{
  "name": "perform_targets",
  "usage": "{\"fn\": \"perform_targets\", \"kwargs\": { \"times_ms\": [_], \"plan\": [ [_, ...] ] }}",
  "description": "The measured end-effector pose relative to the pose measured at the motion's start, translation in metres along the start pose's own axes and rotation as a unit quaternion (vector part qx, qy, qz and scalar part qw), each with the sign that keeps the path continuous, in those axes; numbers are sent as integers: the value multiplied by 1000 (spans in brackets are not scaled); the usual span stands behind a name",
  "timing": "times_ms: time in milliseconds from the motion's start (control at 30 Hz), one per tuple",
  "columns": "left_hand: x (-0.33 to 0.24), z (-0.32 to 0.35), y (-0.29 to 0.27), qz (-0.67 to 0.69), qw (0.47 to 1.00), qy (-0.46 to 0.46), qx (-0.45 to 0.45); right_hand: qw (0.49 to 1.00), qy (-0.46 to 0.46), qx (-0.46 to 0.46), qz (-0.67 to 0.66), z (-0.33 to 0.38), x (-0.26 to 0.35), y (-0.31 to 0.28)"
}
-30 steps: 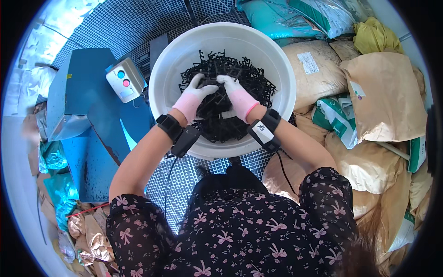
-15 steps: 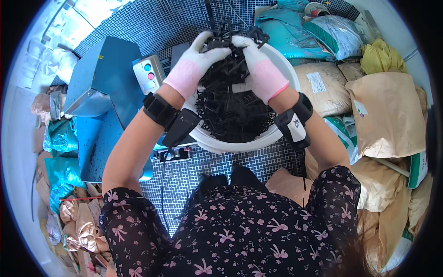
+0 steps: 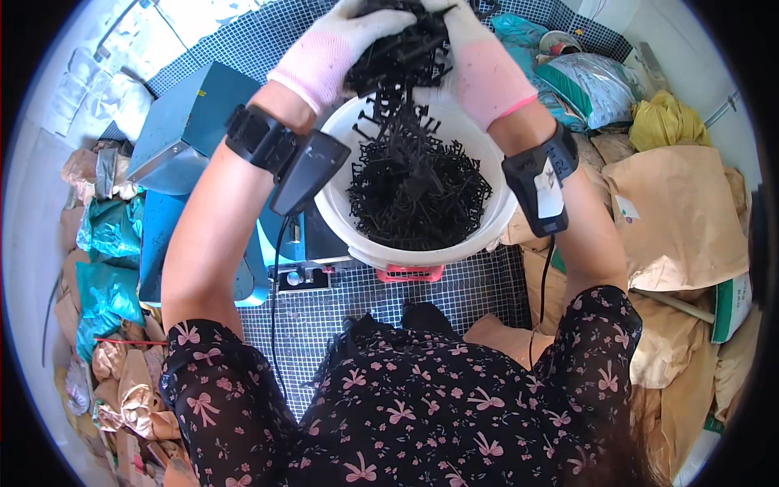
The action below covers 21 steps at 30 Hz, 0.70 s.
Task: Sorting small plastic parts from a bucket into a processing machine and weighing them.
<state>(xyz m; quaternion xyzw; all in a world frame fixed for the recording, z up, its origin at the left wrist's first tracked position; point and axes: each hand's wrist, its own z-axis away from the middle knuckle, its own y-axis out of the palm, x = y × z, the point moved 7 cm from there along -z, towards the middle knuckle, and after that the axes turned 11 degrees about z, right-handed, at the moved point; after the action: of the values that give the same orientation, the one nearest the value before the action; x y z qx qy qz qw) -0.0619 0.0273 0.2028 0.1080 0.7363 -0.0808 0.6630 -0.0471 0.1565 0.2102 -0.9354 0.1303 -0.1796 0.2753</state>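
Note:
Both my hands, in white gloves with pink cuffs, grip a tangled clump of small black plastic-looking pieces [image 3: 398, 57] from its two sides. My left hand [image 3: 345, 40] has its thumb across the clump's front. My right hand [image 3: 487, 69] presses on the other side, its fingertips partly hidden behind the clump and by the top edge of the view. Strands of linked pieces hang from the clump. Below it stands a round white bucket [image 3: 389, 258], part filled with a heap of similar thin black pieces [image 3: 418, 199].
A blue metal machine [image 3: 191, 122] stands left of the bucket. Under the bucket's near rim shows a red object [image 3: 410, 273]. Brown paper sacks [image 3: 673, 219] are piled on the right, with a yellow bag [image 3: 669, 119] behind. Teal bags [image 3: 109, 304] and crumpled paper line the left. Cables hang from both wrist devices.
Both hands have risen with the clump, lifting it out from the bucket's heap. More of the bucket's inside shows, and the machine's button box is now hidden behind my left arm.

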Motion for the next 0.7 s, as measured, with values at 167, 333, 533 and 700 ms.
{"fn": "perform_targets", "kwargs": {
  "times_ms": [167,333,533,700],
  "plan": [
    [-50,2,15,58,994,87,10,991,5,26,-128,-25,16,-16],
    [-57,9,11,127,990,63,-5,976,-163,-106,92,-43,42,-36],
    [-75,12,-6,111,989,91,-36,986,-142,-33,76,-68,54,-31],
    [-107,6,-4,111,988,111,9,990,-45,26,127,-100,65,-51]
  ]
}}
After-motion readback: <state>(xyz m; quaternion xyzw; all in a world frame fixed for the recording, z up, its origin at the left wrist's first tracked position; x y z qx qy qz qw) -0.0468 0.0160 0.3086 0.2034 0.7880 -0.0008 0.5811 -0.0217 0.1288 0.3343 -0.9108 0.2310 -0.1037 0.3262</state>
